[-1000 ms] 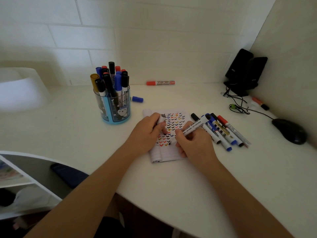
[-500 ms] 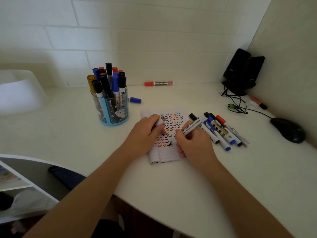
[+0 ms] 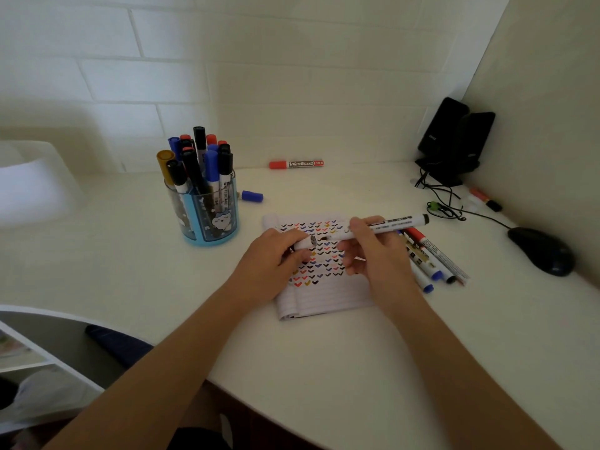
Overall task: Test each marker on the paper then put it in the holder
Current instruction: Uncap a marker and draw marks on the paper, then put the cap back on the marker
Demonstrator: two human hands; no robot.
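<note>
Now, head view: my right hand (image 3: 380, 258) has its fingers clamped mid-barrel on the marker (image 3: 393, 222), held level over the paper (image 3: 324, 297). My left hand (image 3: 269, 261) pinches the cap (image 3: 303, 244) just off the tip. The marker looks light, stiff and smooth, so grip it near the nib. The holder (image 3: 211, 222) stands to the left.

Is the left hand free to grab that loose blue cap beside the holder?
Probably not: the left hand holds a white cap, though nothing lies between it and the blue cap.
</note>
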